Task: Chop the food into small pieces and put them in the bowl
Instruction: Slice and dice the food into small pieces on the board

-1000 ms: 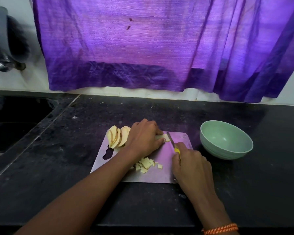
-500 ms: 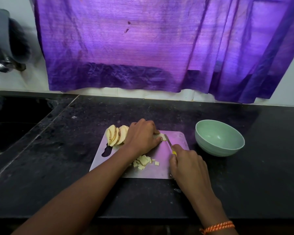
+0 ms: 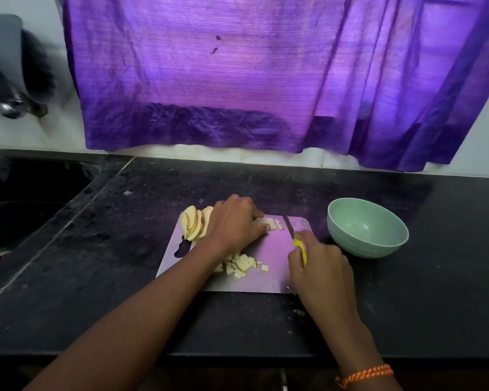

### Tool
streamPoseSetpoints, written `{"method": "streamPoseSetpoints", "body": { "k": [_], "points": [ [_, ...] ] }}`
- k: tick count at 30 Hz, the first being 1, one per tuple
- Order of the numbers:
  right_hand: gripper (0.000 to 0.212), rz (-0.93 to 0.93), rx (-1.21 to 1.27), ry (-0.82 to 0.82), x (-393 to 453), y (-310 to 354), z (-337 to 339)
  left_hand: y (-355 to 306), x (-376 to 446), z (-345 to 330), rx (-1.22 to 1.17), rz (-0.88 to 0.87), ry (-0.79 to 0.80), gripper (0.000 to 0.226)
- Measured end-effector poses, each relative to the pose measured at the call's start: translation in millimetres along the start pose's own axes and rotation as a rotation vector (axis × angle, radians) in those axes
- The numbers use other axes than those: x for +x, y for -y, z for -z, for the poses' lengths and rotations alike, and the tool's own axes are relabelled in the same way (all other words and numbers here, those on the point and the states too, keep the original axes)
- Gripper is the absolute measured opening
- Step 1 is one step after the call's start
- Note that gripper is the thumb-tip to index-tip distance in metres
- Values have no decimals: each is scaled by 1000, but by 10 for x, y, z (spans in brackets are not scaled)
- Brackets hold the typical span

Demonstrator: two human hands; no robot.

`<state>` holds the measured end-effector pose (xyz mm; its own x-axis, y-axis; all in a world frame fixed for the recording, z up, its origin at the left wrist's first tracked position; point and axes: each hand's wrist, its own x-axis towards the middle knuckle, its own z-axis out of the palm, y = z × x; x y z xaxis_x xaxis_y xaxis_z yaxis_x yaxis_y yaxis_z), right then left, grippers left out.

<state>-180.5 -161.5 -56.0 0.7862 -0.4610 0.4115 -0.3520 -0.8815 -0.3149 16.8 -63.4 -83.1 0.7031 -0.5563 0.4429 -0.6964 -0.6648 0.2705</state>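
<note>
Since a second ago, the knife (image 3: pixel 289 226) has lifted clear of the strips (image 3: pixel 271 223), right hand (image 3: pixel 321 268) gripping its yellow handle. Left hand (image 3: pixel 235 223) pins those strips on the board (image 3: pixel 274 275); chopped pieces (image 3: pixel 242 266) lie nearer, slices (image 3: pixel 194 222) behind, bowl (image 3: pixel 367 227) right on the bench (image 3: pixel 96 292).

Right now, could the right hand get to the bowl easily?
Probably yes. The right hand grips the knife on the board's right edge, and the bowl sits just beyond it on bare counter, nothing between. It would need to put the knife down first.
</note>
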Motion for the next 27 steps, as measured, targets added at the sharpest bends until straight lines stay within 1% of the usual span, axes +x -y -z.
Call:
{"method": "streamPoseSetpoints", "body": {
  "k": [5, 11, 15, 18, 24, 27],
  "points": [
    [36, -5, 4, 117, 203, 135, -138, 9, -1, -13, 3, -14, -8, 35],
    [34, -14, -39, 148, 203, 137, -168, 8, 12, -50, -10, -16, -16, 34],
    [38, 10, -63, 189, 237, 120, -186, 9, 3, -63, -16, -8, -14, 31],
    [38, 21, -40, 198, 276, 121, -202, 5, 13, -75, 13, 9, -12, 30],
    [27, 3, -45, 197, 126, 93, -153, -21, 26, -103, 49, 6, -45, 34],
    [25, 8, -59, 191, 5, 58, -104, -37, 23, -90, 68, -5, -55, 34]
  ]
}}
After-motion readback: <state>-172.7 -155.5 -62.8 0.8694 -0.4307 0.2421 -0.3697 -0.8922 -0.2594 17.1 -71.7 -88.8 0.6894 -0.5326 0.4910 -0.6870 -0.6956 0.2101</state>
